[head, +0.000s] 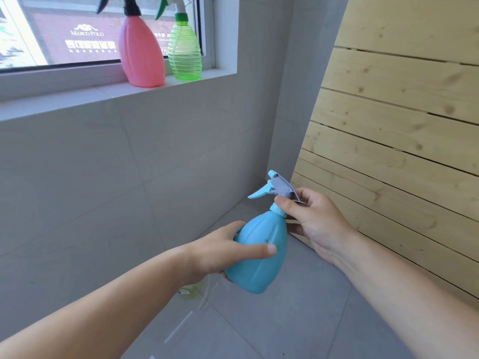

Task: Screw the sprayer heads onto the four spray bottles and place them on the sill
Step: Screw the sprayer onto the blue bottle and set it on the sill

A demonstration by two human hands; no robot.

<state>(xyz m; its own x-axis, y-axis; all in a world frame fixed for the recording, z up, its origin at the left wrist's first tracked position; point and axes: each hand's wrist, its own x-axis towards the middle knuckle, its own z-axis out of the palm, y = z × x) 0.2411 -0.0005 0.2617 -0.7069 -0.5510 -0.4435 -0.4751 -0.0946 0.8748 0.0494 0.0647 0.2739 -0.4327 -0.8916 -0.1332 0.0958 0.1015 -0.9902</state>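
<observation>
Gripping the blue bottle (259, 255) with our left hand (220, 250), our right hand (313, 218) pinches its sprayer head (280, 186); tilted, the collar could cross-thread and leak.

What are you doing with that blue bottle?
A person holds the blue bottle with its sprayer head on top. The left hand grips the body; the right hand grips the head at the neck, likely screwing it on. The pink bottle and green bottle already stand on the sill, heads on.
</observation>
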